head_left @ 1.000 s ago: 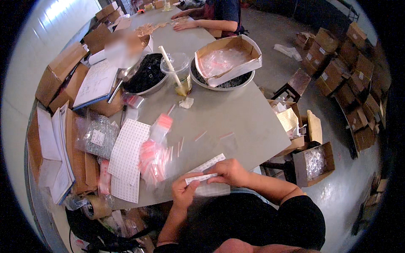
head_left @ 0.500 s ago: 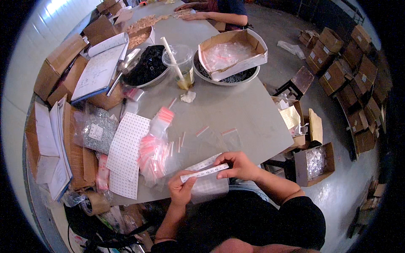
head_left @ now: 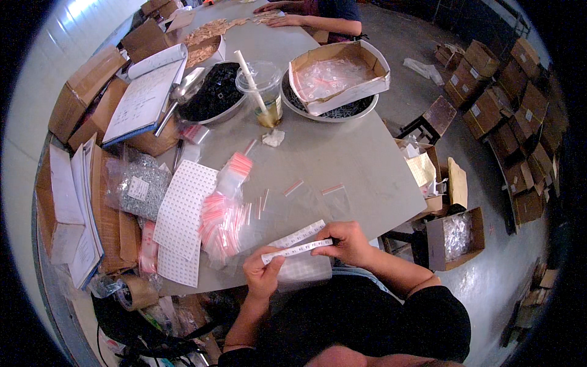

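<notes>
A narrow white strip of printed labels [head_left: 296, 250] stretches between my two hands at the table's near edge. My left hand [head_left: 262, 273] grips its left end, thumb on top. The fingers of my right hand [head_left: 344, 242] are bent in a pinch at the strip's right end. Just behind lies a second white label strip [head_left: 299, 234], partly covered by the first. Clear plastic [head_left: 306, 270] hangs below the strip at the table edge. Left of my hands is a pile of small clear zip bags [head_left: 220, 229] with red tops, beside larger label sheets [head_left: 183, 208].
Farther back stand a drink cup [head_left: 263, 98] with a straw, a bowl of black parts [head_left: 214, 95], and a white carton [head_left: 339, 76] resting on another bowl. A clipboard [head_left: 143, 101] leans at the left. Another person's hand [head_left: 284, 21] works at the far end. Boxes [head_left: 455, 238] stand right of the table.
My right hand's fingers have drawn in and shifted slightly down along the strip's right end, showing more of the strip behind. My left hand stays in place.
</notes>
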A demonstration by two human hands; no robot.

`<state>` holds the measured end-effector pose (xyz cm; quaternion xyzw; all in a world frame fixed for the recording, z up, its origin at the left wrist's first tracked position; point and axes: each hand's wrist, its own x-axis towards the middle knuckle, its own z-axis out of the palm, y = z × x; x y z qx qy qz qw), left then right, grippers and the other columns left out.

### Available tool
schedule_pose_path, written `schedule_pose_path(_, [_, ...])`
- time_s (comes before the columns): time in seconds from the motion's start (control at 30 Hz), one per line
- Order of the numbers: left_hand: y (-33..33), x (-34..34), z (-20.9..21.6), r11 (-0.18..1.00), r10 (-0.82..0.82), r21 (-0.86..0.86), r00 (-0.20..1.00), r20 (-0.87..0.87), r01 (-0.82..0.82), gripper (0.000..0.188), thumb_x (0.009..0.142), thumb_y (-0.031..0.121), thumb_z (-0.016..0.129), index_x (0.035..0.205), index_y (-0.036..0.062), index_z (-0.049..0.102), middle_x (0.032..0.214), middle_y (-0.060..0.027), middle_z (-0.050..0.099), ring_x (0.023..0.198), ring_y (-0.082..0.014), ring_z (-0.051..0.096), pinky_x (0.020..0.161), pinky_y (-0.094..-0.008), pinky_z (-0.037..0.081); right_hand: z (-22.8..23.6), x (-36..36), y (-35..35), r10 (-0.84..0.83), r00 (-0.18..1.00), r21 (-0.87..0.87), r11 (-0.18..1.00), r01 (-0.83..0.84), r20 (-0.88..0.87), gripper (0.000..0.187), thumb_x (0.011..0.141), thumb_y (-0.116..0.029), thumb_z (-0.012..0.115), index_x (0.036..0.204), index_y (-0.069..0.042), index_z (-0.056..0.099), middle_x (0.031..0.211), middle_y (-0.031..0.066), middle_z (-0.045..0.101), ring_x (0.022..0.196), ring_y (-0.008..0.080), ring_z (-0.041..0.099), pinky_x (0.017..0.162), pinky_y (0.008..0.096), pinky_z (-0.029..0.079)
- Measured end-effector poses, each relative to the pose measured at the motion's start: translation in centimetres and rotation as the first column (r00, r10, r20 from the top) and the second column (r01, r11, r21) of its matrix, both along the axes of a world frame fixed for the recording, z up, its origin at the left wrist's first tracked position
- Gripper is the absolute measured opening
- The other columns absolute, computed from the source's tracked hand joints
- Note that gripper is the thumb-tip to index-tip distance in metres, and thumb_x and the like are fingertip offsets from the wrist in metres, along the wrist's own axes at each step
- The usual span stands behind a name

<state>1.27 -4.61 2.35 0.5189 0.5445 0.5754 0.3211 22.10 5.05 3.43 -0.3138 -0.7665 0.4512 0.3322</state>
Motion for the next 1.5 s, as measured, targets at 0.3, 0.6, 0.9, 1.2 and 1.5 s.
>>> schedule_pose_path(0.3, [-0.1,-0.2,-0.1,0.998,-0.052,-0.012,0.993,0.11,0.054,0.015,0.087,0.01,0.068,0.09,-0.0049,0.07,0.088,-0.0091,0.069,0.079,-0.0146,0.063,0.071,-0.0257,0.048,-1.6,0.0,0.1,0.046,0.951,-0.326,0.933,-0.15,-0.306,0.018,0.076,-0.012,0.08,0.073,-0.004,0.064,0.068,0.0012,0.061,0.063,0.0099,0.054,0.055,0.0271,0.04])
schedule_pose_path(0.6, [-0.6,-0.6,-1.8,0.998,0.02,-0.068,0.962,0.272,-0.002,0.014,0.087,0.009,0.067,0.087,-0.0044,0.069,0.083,-0.0055,0.065,0.074,-0.012,0.059,0.068,-0.0258,0.046,0.5,0.2,0.5,0.041,0.999,-0.475,0.88,-0.024,0.026,0.016,0.078,-0.014,0.078,0.08,-0.006,0.064,0.074,0.0048,0.061,0.072,0.013,0.058,0.062,0.0284,0.046])
schedule_pose_path(0.9, [0.0,0.1,-1.0,1.0,0.0,-0.004,1.0,0.022,0.0,0.01,0.084,0.006,0.069,0.085,-0.004,0.069,0.081,-0.0061,0.065,0.068,-0.0113,0.057,0.059,-0.0241,0.043,4.6,0.3,1.2,0.115,0.966,0.157,0.976,-0.153,0.231,0.019,0.077,-0.012,0.071,0.093,-0.006,0.063,0.091,0.0125,0.062,0.084,0.0343,0.061,0.072,0.0419,0.051])
schedule_pose_path(1.2, [0.1,0.2,-0.3,0.999,0.011,-0.049,0.996,-0.092,-0.016,0.006,0.083,0.002,0.069,0.085,-0.0038,0.069,0.081,-0.0074,0.066,0.06,-0.0093,0.053,0.052,-0.0244,0.039,2.2,0.1,1.9,0.246,0.95,0.111,0.957,-0.269,0.191,0.009,0.08,-0.005,0.067,0.087,-0.003,0.062,0.087,0.012,0.061,0.082,0.0309,0.061,0.072,0.0382,0.051])
schedule_pose_path(1.5, [0.3,0.6,-0.5,0.994,0.066,-0.08,0.987,-0.143,-0.078,0.016,0.084,0.011,0.071,0.079,-0.004,0.068,0.079,-0.0095,0.067,0.063,-0.0125,0.057,0.054,-0.0263,0.043,-0.7,3.9,4.3,0.092,0.905,-0.419,0.863,-0.281,-0.416,0.009,0.086,-0.003,0.067,0.09,-0.006,0.06,0.091,0.0007,0.059,0.084,0.012,0.056,0.076,0.027,0.046])
